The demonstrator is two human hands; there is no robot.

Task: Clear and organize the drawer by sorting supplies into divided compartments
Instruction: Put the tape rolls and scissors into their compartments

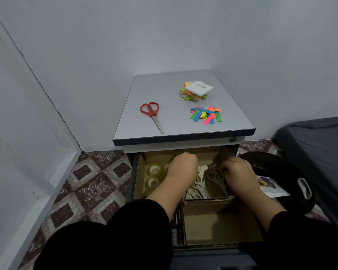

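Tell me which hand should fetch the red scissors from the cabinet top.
Left, probably. The red scissors lie on the left half of the cabinet top, above the left hand; the right hand is at the grey scissors.

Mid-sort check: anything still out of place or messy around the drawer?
Yes. Red scissors lie alone on the cabinet top, away from the pale scissors in the drawer, and coloured strips lie scattered loose there.

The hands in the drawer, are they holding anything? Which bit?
The right hand seems to grip grey scissors near the handle loops. The left hand is curled, but what it holds cannot be told.
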